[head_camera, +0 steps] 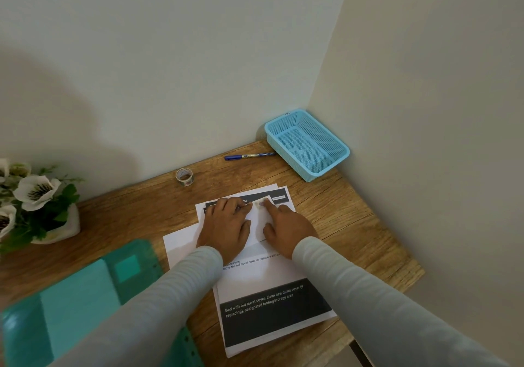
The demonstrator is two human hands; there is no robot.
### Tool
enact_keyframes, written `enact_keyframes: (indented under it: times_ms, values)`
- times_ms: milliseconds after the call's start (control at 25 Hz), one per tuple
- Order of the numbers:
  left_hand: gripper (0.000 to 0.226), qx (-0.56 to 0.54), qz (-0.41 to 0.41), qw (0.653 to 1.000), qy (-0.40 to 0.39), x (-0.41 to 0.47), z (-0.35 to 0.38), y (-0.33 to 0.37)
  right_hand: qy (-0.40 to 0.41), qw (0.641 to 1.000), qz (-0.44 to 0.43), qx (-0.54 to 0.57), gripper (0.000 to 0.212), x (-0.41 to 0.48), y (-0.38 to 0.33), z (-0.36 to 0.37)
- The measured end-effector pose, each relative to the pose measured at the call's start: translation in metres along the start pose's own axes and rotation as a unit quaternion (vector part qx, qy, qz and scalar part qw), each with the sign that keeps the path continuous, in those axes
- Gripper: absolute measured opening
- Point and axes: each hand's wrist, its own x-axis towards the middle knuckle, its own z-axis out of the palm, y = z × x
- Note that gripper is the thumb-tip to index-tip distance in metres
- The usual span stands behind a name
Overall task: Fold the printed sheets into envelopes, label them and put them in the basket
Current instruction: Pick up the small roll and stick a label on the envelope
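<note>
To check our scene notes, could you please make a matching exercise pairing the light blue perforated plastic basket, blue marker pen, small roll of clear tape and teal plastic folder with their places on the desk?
1 light blue perforated plastic basket
2 blue marker pen
3 small roll of clear tape
4 teal plastic folder

A near left of the wooden desk
B far right corner
C just left of the basket
D beyond the printed sheets, left of the pen

Pairs: 1-B, 2-C, 3-D, 4-A
</note>
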Motion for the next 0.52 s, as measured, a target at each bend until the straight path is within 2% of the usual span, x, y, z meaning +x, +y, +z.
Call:
enact_keyframes:
  times_ms: [120, 240, 440, 520]
  values:
    - [0.046, 0.000, 0.001, 1.000, -0.001, 0.000, 0.000, 0.000, 0.001, 0.999, -0.014, 0.032, 0.067, -0.007, 0.008, 0.008]
    - [0.052, -0.001, -0.011, 0.999, -0.035, 0.000, -0.007, 0.000, 0.000, 0.997, 0.004, 0.078, 0.066, -0.007, 0.013, 0.010]
    - [0.090, 0.074, -0.070, 0.987, -0.127, -0.001, -0.032, -0.014, -0.002, 0.994, 0.014, 0.106, 0.071, -0.007, 0.012, 0.011]
    - [0.097, 0.072, -0.101, 0.977, -0.176, 0.008, -0.041, -0.014, -0.003, 0.991, 0.020, 0.131, 0.073, -0.008, 0.012, 0.009]
